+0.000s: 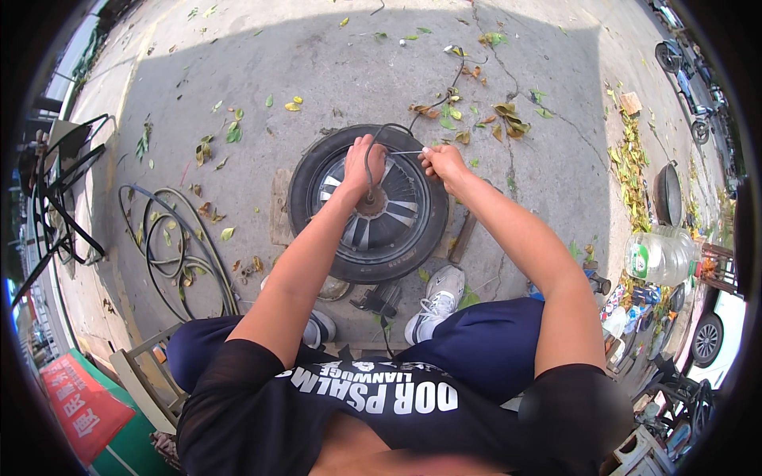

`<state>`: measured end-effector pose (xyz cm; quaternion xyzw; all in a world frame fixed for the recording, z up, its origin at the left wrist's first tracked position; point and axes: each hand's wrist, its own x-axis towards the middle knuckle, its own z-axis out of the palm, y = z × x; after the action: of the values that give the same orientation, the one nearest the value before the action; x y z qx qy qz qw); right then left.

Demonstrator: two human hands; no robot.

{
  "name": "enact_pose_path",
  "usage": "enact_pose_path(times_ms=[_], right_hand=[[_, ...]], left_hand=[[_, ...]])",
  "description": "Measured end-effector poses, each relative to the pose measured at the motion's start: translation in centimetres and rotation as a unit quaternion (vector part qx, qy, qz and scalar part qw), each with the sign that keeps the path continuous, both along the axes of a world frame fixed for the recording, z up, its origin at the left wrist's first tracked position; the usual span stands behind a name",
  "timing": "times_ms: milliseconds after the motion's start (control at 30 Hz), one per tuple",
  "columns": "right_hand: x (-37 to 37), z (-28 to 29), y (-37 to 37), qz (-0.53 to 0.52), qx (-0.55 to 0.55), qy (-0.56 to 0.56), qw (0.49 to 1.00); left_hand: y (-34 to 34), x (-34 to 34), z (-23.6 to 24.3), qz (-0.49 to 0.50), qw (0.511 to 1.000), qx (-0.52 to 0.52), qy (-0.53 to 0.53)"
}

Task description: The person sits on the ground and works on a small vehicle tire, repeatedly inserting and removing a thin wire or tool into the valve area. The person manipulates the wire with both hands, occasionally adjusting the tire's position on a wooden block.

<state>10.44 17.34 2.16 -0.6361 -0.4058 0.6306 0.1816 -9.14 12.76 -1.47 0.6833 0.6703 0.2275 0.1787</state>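
A spoked wheel with a black tyre (397, 270) lies flat on the ground in front of me. A dark cable (390, 125) rises from around its hub, loops up past my left hand and runs off to the far right. My left hand (363, 165) is over the far left part of the rim, fingers curled down and partly hidden; what they grip does not show. At the far right edge of the tyre, my right hand (441, 162) is closed on a thin, light-coloured rod (407, 152). The rod points left and reaches close to my left hand.
A coiled hose (178, 246) lies on the left, near a black metal frame (67, 186). Beside the wheel is a long bar (463, 238); near my shoes sits a dark block (379, 299). A clear plastic jug (663, 258) and a dark pan (668, 194) stand at right.
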Motion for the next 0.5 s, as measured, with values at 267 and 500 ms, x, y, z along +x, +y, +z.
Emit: enact_pose_path(times_ms=[267, 500], right_hand=[[0.4, -0.4, 0.5, 0.1, 0.153, -0.138, 0.973], [1.0, -1.3, 1.0, 0.183, 0.243, -0.225, 0.926]], left_hand=[[-0.1, 0.2, 0.3, 0.001, 1.0, 0.002, 0.008], [0.0, 0.3, 0.4, -0.004, 1.0, -0.013, 0.022]])
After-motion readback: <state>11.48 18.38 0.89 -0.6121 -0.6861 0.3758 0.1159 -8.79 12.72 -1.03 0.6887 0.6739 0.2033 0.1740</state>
